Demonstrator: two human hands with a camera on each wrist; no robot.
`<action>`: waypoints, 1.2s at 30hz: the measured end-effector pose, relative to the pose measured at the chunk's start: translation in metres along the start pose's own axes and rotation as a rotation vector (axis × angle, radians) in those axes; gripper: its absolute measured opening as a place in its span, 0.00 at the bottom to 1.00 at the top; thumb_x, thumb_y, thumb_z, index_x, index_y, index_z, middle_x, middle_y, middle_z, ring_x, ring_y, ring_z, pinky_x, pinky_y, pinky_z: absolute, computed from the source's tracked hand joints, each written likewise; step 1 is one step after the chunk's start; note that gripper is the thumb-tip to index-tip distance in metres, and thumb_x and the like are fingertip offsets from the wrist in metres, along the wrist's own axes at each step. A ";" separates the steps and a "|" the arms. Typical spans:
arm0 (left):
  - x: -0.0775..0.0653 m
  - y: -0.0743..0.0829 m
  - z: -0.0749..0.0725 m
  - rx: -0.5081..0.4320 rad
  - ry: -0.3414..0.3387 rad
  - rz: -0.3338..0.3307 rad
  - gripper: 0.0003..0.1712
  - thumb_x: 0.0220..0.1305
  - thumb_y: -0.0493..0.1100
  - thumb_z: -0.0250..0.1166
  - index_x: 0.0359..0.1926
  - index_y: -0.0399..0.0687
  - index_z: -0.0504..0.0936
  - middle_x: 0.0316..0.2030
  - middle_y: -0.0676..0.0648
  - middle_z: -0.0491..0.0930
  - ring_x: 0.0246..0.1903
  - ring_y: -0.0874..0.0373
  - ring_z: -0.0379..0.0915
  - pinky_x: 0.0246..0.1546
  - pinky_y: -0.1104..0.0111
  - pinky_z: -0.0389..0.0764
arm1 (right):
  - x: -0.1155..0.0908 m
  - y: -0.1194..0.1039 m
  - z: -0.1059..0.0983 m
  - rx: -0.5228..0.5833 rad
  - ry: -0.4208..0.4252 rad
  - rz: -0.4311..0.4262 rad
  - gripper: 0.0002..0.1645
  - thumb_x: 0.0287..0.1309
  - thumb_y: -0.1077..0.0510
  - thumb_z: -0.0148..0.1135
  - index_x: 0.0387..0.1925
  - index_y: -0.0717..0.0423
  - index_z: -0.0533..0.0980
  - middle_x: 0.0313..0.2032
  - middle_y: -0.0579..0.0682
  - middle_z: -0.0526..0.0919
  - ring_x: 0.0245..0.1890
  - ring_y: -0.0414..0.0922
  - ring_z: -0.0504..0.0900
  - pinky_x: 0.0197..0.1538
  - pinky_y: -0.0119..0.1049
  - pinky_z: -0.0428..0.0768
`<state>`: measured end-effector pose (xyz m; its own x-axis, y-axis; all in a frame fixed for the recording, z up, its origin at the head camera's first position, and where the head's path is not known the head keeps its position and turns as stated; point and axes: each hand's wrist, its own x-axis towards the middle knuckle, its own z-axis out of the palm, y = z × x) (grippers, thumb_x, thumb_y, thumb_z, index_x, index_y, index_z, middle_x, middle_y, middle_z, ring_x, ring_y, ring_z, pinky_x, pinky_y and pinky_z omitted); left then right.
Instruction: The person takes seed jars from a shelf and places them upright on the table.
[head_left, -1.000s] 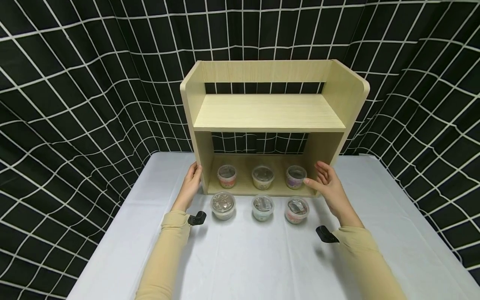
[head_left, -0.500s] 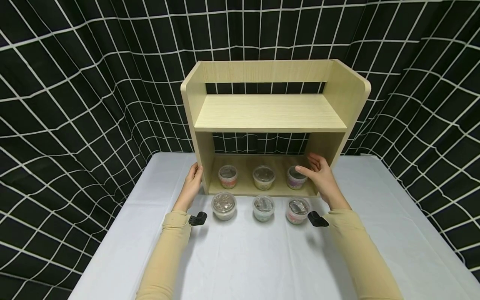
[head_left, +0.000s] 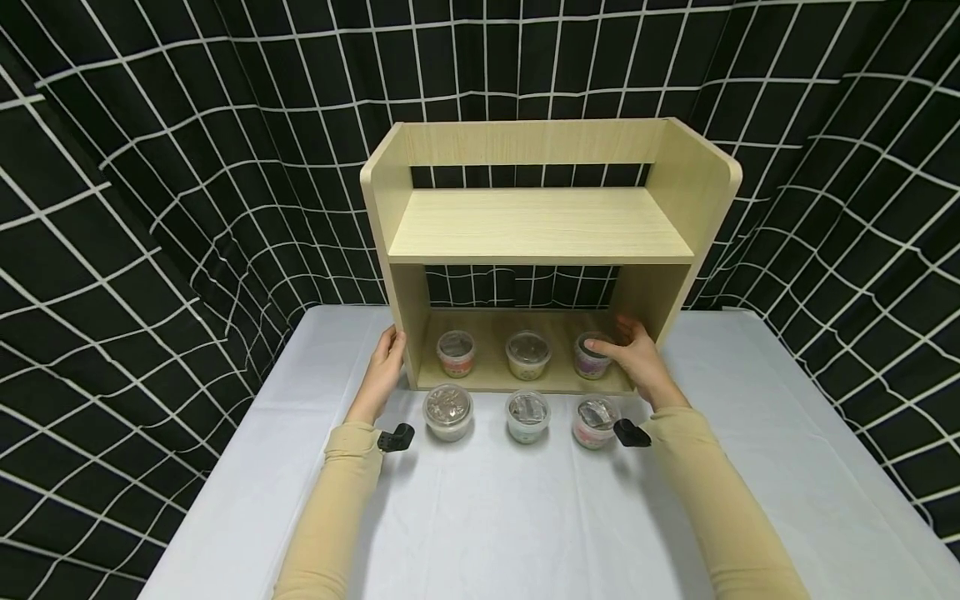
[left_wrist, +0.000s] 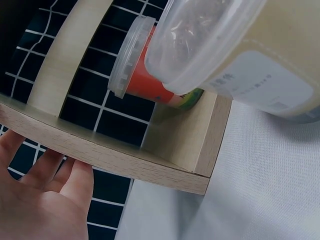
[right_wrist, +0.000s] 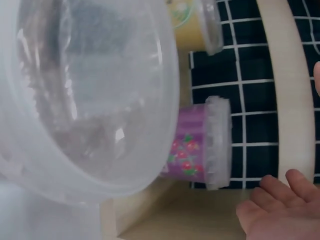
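While the left hand point(head_left: 381, 371) lay, fingers nearly straight, along the wood-grained shelf point(head_left: 540, 223), the right hand point(head_left: 639, 360), thumb and fingers parted, spanned the round, clear-lidded purple tub point(head_left: 589, 367) on the lower board point(head_left: 491, 350); contact unclear.

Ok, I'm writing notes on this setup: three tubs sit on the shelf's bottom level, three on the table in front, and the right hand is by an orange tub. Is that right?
One slip: the right hand is by a purple tub, not an orange one, as the head view shows. The rest holds.
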<state>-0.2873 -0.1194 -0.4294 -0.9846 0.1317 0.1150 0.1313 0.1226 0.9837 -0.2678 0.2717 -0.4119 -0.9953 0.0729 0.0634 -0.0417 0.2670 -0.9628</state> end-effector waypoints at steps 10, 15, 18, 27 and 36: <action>0.000 0.000 0.000 0.006 -0.001 0.004 0.28 0.66 0.55 0.39 0.63 0.51 0.52 0.60 0.43 0.55 0.58 0.50 0.50 0.57 0.58 0.55 | 0.040 0.067 -0.008 -0.099 -0.020 0.054 0.64 0.34 0.39 0.68 0.65 0.56 0.41 0.64 0.59 0.43 0.62 0.54 0.43 0.61 0.49 0.49; 0.005 -0.008 -0.001 -0.010 0.005 -0.008 0.30 0.64 0.58 0.40 0.63 0.53 0.52 0.60 0.45 0.54 0.59 0.51 0.49 0.58 0.58 0.55 | 0.047 0.079 -0.006 -0.086 -0.013 0.053 0.67 0.31 0.39 0.70 0.64 0.59 0.40 0.63 0.60 0.43 0.62 0.53 0.43 0.61 0.48 0.49; 0.010 -0.015 -0.002 -0.004 0.012 -0.001 0.32 0.62 0.61 0.41 0.63 0.54 0.53 0.60 0.46 0.56 0.58 0.53 0.50 0.57 0.59 0.56 | 0.045 0.076 -0.005 -0.102 -0.032 0.063 0.67 0.33 0.40 0.69 0.64 0.61 0.38 0.63 0.62 0.41 0.62 0.54 0.42 0.61 0.49 0.48; 0.013 -0.022 -0.003 0.011 0.021 0.013 0.34 0.60 0.64 0.42 0.63 0.56 0.53 0.59 0.47 0.56 0.58 0.54 0.51 0.57 0.60 0.57 | 0.011 0.018 0.007 -0.305 -0.087 0.089 0.65 0.35 0.46 0.70 0.62 0.71 0.40 0.60 0.69 0.49 0.59 0.61 0.48 0.59 0.53 0.50; 0.013 -0.023 -0.005 0.018 0.021 -0.004 0.35 0.58 0.66 0.42 0.63 0.56 0.53 0.60 0.47 0.56 0.58 0.54 0.51 0.57 0.60 0.57 | 0.017 0.025 0.009 -0.486 -0.034 0.090 0.54 0.36 0.52 0.70 0.59 0.70 0.50 0.53 0.69 0.61 0.53 0.63 0.59 0.55 0.52 0.60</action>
<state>-0.3035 -0.1251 -0.4503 -0.9873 0.1102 0.1141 0.1292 0.1411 0.9815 -0.2865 0.2712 -0.4370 -0.9957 0.0870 -0.0309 0.0820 0.6787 -0.7298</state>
